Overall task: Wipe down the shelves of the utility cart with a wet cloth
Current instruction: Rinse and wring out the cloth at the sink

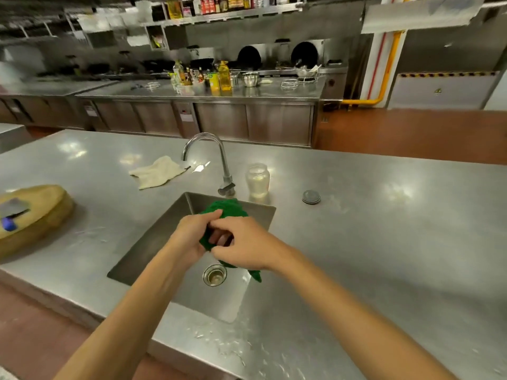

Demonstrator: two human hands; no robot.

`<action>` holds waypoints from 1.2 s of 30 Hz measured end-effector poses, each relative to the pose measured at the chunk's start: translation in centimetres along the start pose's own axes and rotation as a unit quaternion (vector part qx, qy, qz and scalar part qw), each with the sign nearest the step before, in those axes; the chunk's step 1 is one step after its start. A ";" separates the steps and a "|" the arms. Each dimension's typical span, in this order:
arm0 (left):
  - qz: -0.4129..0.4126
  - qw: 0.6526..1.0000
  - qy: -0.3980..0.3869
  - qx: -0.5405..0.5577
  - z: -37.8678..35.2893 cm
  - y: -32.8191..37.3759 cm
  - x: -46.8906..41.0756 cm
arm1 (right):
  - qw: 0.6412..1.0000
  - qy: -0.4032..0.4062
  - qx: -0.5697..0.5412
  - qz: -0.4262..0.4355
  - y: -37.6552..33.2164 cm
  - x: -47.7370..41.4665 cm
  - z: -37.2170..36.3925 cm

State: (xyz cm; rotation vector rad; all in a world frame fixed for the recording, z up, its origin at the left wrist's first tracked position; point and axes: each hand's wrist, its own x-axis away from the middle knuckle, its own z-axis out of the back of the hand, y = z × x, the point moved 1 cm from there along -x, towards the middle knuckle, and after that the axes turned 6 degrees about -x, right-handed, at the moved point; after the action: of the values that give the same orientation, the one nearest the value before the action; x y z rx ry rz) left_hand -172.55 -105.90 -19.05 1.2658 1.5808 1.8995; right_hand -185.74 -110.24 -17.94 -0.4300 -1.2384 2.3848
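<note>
Together over sink point(162, 242), left hand point(191, 237) and right hand point(248, 249), seemingly gripping green cloth point(225, 209).

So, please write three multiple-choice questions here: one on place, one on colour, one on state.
1. Where is the glass jar? A in the sink; B on the counter beside the tap; C on the wooden block.
2. The held cloth, which colour? A white; B green; C blue.
3. The left hand and right hand? A both grip the cloth; B both empty; C one holds the jar.
Answers: 1B, it stands by the tap's base; 2B, green shows between the hands; 3A, both curl round it.
</note>
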 end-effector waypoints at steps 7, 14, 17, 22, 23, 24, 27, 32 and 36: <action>0.027 0.993 -0.022 0.115 4.0 3.8 -5.9 | 0.978 0.154 0.031 -0.135 5.7 -6.5 -1.2; 0.026 0.995 -0.045 0.085 7.7 4.4 -11.5 | 0.919 0.293 -0.168 -0.204 7.9 -14.3 -2.9; -0.054 0.991 -0.013 -0.121 10.3 4.1 -14.0 | 0.918 0.305 -0.151 -0.202 7.0 -16.4 -3.2; -0.118 0.891 -0.355 -0.256 12.9 4.2 -14.6 | 0.948 0.267 -0.114 -0.129 5.5 -18.9 -3.0; -0.151 0.872 -0.344 -0.313 12.8 4.0 -14.9 | 0.957 0.247 -0.094 -0.122 5.5 -19.3 -2.9; -0.184 0.863 -0.299 -0.362 12.6 3.8 -15.2 | 0.965 0.220 -0.072 -0.121 5.4 -19.8 -2.9; -0.258 0.862 -0.157 -0.406 12.3 2.8 -16.9 | 0.981 0.139 -0.014 -0.135 5.3 -21.0 -3.1; -0.238 0.812 -0.013 -0.532 13.0 2.4 -19.7 | 0.926 0.172 0.306 -0.139 4.1 -21.4 -5.5; -0.190 0.849 -0.091 -0.484 13.3 2.4 -21.1 | 0.870 0.215 0.443 0.026 4.3 -20.7 -7.9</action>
State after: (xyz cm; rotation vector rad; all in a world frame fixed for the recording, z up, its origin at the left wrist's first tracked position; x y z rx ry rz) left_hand -150.02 -114.51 -25.70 0.5870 0.5179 1.8152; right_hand -165.19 -117.21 -24.25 -0.6251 0.1090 2.4010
